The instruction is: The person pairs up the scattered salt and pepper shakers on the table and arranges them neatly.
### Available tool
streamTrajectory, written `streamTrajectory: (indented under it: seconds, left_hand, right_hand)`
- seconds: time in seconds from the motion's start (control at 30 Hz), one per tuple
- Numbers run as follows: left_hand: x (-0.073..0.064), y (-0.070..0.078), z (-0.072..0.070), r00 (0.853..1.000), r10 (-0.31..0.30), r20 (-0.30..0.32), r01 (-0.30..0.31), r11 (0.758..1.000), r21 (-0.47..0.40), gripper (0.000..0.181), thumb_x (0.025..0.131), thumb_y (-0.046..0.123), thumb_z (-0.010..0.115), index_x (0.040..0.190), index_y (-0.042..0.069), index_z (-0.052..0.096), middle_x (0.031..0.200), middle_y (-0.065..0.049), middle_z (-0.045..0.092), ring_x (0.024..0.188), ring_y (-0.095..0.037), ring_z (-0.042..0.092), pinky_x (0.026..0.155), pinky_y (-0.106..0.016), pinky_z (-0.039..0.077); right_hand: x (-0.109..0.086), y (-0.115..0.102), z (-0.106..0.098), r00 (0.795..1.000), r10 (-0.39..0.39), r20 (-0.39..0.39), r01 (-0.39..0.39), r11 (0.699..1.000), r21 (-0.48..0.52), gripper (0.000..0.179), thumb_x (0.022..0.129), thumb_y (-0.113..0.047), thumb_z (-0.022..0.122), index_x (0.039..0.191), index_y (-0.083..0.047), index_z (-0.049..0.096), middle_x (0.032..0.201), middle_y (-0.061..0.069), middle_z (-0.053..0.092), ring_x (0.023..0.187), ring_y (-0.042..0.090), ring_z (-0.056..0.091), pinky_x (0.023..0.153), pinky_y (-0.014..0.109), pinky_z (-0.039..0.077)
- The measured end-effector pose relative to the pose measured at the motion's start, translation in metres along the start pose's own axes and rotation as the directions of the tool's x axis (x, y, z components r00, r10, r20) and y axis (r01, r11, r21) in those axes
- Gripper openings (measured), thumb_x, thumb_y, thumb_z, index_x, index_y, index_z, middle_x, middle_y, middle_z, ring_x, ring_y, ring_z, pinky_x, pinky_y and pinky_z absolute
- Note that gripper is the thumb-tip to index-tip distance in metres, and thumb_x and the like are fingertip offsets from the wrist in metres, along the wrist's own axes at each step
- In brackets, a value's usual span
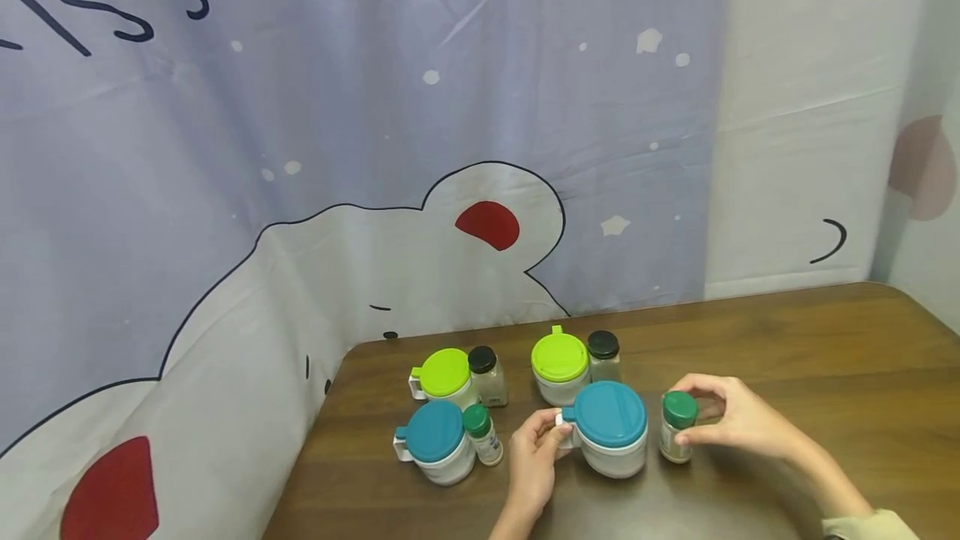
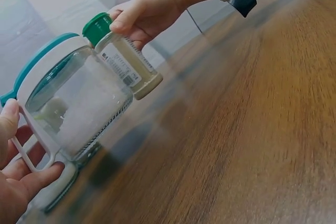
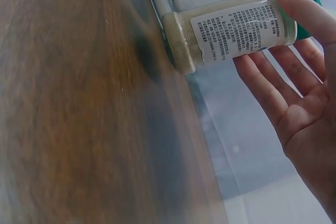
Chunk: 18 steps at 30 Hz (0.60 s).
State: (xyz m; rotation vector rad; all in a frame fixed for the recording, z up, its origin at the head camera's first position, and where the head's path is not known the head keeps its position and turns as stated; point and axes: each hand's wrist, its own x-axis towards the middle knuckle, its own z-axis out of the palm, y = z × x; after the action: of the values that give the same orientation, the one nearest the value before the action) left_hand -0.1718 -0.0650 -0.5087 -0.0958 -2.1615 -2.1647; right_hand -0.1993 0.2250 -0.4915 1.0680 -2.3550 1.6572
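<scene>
My left hand (image 1: 532, 461) grips the white handle of a clear seasoning jar with a teal lid (image 1: 611, 417). In the left wrist view, the thumb lies at the top of the handle and fingers pass around it. Just right of that jar, my right hand (image 1: 741, 422) pinches a green-capped spice bottle (image 1: 678, 411) between thumb and fingers. The bottle's printed label (image 3: 239, 30) faces the right wrist camera, and pale powder shows inside. Both containers are roughly upright and close together; whether their bases touch the table is hard to tell.
Left of my left hand stand another teal-lidded jar (image 1: 435, 433) and green-capped bottle (image 1: 483, 436). Behind are two lime-lidded jars (image 1: 445, 373) (image 1: 559, 358), each beside a black-capped bottle (image 1: 489, 377) (image 1: 603, 348). The wooden table (image 1: 825, 357) meets a printed curtain (image 1: 600, 123) at the back.
</scene>
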Motion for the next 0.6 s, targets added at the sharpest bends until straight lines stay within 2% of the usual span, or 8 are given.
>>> streamTrajectory:
  seconds: [0.33,0.6]
  left_hand:
    - [-0.002,0.000,-0.007,1.000,-0.011,-0.015,0.011,1.000,-0.013,0.020,0.089,0.008,0.064,0.104,-0.006,0.064,0.103,-0.019,0.070,0.084,-0.002,0.065,0.072,-0.027,0.059]
    - [-0.004,-0.005,-0.014,0.999,-0.029,-0.037,0.029,1.000,-0.008,0.021,0.089,0.008,0.065,0.104,-0.007,0.064,0.103,-0.018,0.070,0.085,-0.002,0.064,0.072,-0.024,0.058]
  right_hand:
    - [0.008,0.004,0.008,1.000,0.010,-0.003,-0.010,1.000,-0.022,0.041,0.073,-0.007,0.082,0.108,-0.014,0.062,0.097,-0.007,0.067,0.092,0.001,0.065,0.071,0.029,0.059]
    - [0.013,0.002,0.017,1.000,-0.018,-0.002,0.018,0.999,0.030,0.042,0.074,-0.003,0.080,0.110,-0.010,0.062,0.098,-0.006,0.068,0.092,0.001,0.065,0.071,0.029,0.059]
